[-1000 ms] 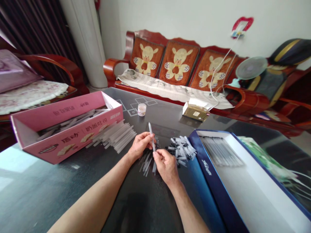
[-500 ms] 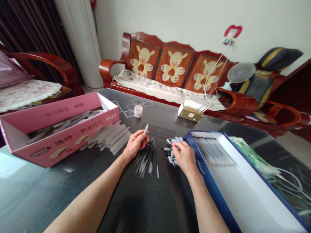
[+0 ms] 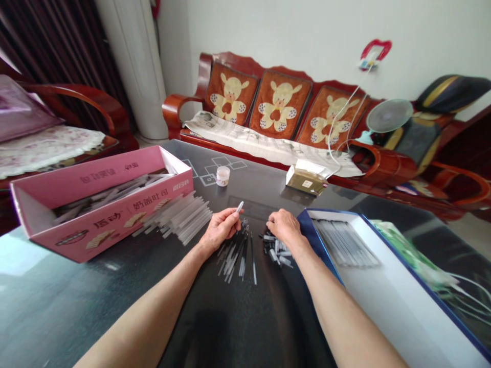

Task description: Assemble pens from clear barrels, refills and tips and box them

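Observation:
My left hand [image 3: 221, 228] is closed around a whitish pen barrel [image 3: 240, 206], whose end sticks up past the thumb. Just below it, a fanned bunch of pen refills [image 3: 235, 258] with dark upper parts lies on the dark table. My right hand [image 3: 284, 225] reaches over a pile of small pen caps [image 3: 279, 252], some black and some translucent. Its fingers are curled together at the pile's far edge, and whatever they pinch is hidden. Left of my left hand lies a stack of translucent tubes [image 3: 184, 217].
A pink box [image 3: 126, 220] of tubes stands left. To the right, a blue-rimmed box [image 3: 399, 301] holds a row of finished-looking pens [image 3: 347, 243]. Farther back are a small jar [image 3: 223, 176] and a tissue box [image 3: 306, 179]. A green packet [image 3: 414, 250] and white cables lie far right.
My right hand has shifted to the far side of the cap pile, uncovering more caps. My left hand keeps its hold on the pen barrel. The whole view has moved slightly.

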Demonstrator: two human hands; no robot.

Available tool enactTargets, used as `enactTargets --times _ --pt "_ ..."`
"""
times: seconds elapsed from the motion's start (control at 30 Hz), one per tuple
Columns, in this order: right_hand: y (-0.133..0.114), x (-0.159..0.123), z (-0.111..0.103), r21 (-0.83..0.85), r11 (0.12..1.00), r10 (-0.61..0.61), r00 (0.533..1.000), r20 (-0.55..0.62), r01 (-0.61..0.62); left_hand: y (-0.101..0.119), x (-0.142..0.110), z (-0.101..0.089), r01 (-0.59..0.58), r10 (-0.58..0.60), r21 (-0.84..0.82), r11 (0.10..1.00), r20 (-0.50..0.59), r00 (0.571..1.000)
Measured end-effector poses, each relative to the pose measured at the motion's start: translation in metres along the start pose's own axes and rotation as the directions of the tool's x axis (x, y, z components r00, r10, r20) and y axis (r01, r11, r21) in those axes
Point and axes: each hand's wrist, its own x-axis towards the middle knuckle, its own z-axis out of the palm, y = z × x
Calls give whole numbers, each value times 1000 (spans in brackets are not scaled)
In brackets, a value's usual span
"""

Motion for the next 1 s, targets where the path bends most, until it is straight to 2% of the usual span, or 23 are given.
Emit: enactTargets --times 0.1,0.17,0.23,0.27,0.3,0.37,0.43,0.5,0.63,0.8,1.0 --pt "0 -10 -8 196 980 -15 994 -104 35 -3 0 -1 -17 15 51 999 28 999" --pt "-1 -23 -9 462 886 21 990 -139 46 -4 -1 -3 -90 85 176 980 39 996" --pt "-5 -40 -3 749 663 84 994 -66 -6 -5 -4 -4 -234 224 398 887 72 972" --pt "-8 -48 3 851 523 103 995 -10 -46 -6 -6 -4 -317 301 511 799 117 946" --pt "-12 -56 10 917 393 122 992 24 -71 -6 -8 -4 -392 362 604 694 179 915" --pt "-18 -69 25 978 187 163 985 57 -88 -7 -11 -5 -499 418 706 502 307 855" --pt "-22 -77 37 993 60 175 981 85 -97 -9 -12 -5 -545 423 745 384 383 821" --pt "-24 -79 42 995 3 148 984 102 -104 -10 -12 -5 -556 420 766 323 410 809" --pt "-24 -78 38 997 -15 136 988 73 -71 -9 -12 -5 -561 410 776 289 429 805" --pt "-25 -77 37 999 -33 194 981 33 -27 -8 -13 -3 -583 400 756 298 456 795" --pt "-27 -76 34 983 -182 316 947 64 -5 -11 -13 -3 -590 388 734 337 462 797"
